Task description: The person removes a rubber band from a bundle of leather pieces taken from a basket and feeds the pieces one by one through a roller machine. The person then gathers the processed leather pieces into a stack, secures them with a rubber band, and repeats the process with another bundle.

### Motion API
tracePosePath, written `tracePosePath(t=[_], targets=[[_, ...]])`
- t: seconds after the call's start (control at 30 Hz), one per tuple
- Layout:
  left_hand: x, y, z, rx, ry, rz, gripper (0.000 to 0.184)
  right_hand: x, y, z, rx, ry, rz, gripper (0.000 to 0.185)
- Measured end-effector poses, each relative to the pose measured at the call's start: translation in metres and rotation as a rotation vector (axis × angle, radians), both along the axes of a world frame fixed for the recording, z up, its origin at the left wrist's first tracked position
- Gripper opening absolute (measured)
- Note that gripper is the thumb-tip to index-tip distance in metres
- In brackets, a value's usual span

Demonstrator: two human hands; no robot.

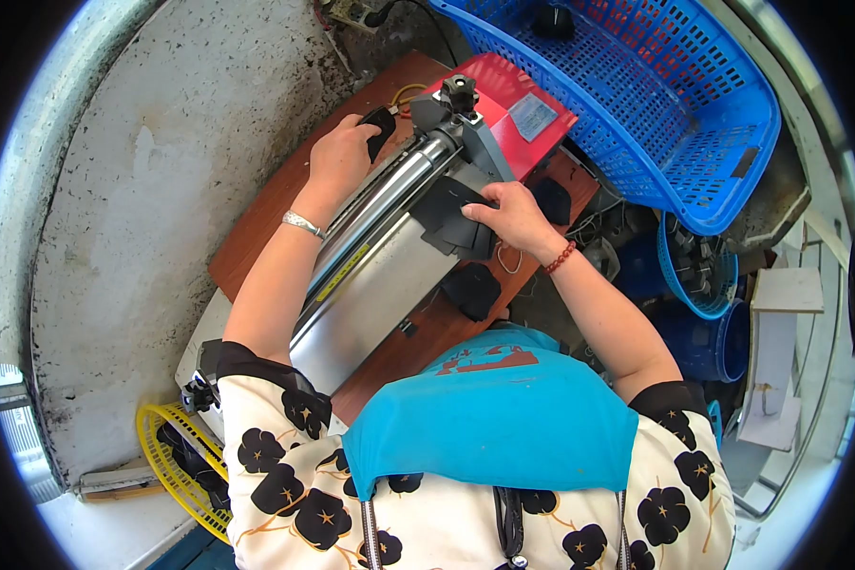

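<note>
My left hand (340, 160) is at the far side of a roller machine, its fingers closed on a small black piece (381, 133). My right hand (515, 220) pinches the edge of several overlapping flat black pieces (439, 211), thumb on top. These lie on the machine's metal feed plate (366, 302), close to the shiny steel roller (389, 204). The machine has a red end housing (503, 85) and a black star knob (459, 93). More black pieces (472, 291) rest on the brown tabletop (389, 366), below my right hand.
A large blue plastic basket (627, 123) stands at the upper right, above a smaller blue basket (698, 266) and a dark blue bucket (712, 342). A yellow basket (185, 465) holds dark pieces at lower left. A stained wall (152, 190) borders the left side.
</note>
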State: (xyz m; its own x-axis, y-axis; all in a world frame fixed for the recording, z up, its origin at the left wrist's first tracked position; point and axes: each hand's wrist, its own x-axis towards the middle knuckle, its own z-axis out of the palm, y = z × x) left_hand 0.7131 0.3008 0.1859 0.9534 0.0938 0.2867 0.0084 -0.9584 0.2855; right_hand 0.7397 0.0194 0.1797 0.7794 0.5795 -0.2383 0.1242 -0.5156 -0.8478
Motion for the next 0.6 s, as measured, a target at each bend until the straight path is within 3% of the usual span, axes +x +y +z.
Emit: tracePosePath(t=[0.07, 0.3, 0.4, 0.47, 0.6], targets=[[0.0, -0.001, -0.002, 0.109, -0.021, -0.062, 0.025, 0.007, 0.0, -0.012, 0.011, -0.232, 0.036, 0.036], [0.002, -0.008, -0.004, 0.274, -0.126, -0.124, 0.018, 0.016, 0.003, -0.004, -0.221, -0.032, 0.108, 0.041], [0.005, -0.014, -0.004, 0.159, 0.06, -0.089, 0.025, 0.025, 0.012, -0.008, -0.239, -0.129, 0.201, 0.042], [0.015, -0.014, -0.008, -0.175, 0.449, -0.085, 0.037, 0.029, 0.022, -0.007, -0.215, -0.16, 0.156, 0.042], [0.021, -0.016, -0.008, -0.301, 0.555, -0.035, 0.049, 0.031, 0.024, -0.005, -0.234, -0.21, 0.159, 0.041]])
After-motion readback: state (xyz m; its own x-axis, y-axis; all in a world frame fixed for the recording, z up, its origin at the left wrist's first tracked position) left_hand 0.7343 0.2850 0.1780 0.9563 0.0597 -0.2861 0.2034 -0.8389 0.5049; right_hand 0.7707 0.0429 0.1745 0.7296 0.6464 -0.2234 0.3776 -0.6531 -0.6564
